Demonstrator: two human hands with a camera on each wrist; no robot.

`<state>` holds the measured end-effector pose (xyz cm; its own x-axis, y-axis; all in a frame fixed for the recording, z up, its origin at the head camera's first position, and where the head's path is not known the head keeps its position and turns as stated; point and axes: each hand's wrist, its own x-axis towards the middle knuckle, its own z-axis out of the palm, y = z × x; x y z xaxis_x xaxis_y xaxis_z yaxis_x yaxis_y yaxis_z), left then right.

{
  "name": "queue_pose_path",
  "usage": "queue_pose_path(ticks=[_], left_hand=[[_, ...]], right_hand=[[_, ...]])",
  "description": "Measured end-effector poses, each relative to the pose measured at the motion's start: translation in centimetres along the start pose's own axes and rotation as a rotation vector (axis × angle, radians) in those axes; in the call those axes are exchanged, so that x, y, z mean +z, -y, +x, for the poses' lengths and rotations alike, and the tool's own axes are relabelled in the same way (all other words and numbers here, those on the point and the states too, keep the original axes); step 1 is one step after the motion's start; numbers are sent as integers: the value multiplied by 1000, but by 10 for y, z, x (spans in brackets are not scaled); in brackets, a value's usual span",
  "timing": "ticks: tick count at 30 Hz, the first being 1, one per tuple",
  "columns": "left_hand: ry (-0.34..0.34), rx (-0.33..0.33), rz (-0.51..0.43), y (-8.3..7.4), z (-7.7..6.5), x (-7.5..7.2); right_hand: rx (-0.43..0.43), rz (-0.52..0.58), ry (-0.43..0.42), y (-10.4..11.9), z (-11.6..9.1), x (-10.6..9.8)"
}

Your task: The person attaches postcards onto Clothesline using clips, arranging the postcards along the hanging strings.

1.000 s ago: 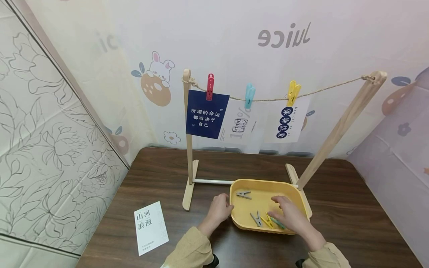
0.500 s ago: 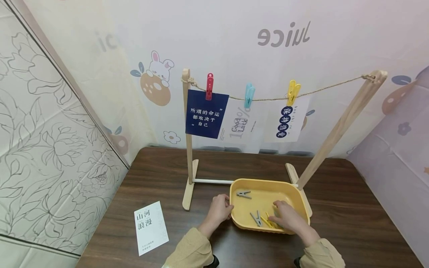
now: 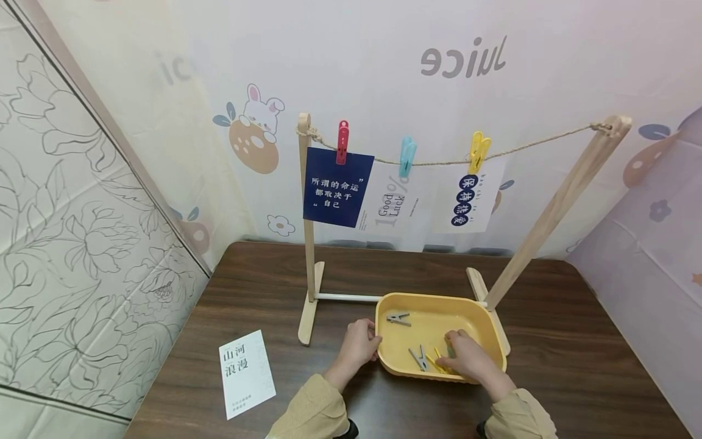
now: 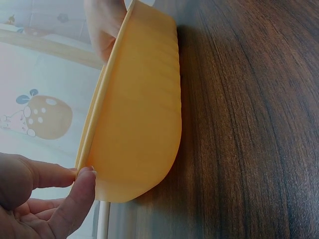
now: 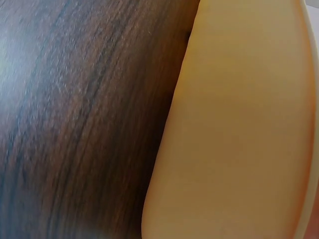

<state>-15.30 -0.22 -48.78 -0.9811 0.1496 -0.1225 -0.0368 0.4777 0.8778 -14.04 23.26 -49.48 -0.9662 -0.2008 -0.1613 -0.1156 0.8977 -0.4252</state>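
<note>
At the left end of the yellow basket, my left hand pinches the rim between thumb and finger, as the left wrist view shows on the basket wall. My right hand is down inside the basket's right half. Its fingers hold a green clothespin, mostly covered by the hand. Beside it lies a yellow clothespin, partly hidden by the thumb. Two grey clothespins lie farther left, one near the front and one near the back. In the right wrist view the basket's outer wall blocks the fingers.
Behind the basket stands a wooden rack with a twine line. A red, a blue and a yellow clip hold cards on it. A white card lies on the table at left.
My right hand has lowered into the basket and moved slightly left, its fingers closing on the green clothespin. The left hand has stayed at the rim.
</note>
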Motion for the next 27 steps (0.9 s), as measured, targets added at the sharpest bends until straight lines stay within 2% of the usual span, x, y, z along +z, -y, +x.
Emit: queue_pose_path(ticks=[18, 27], left_hand=[[4, 4, -12, 1, 0, 0], [4, 12, -15, 1, 0, 0]], right_hand=[[14, 1, -11, 10, 2, 6], [95, 51, -3, 6, 3, 6]])
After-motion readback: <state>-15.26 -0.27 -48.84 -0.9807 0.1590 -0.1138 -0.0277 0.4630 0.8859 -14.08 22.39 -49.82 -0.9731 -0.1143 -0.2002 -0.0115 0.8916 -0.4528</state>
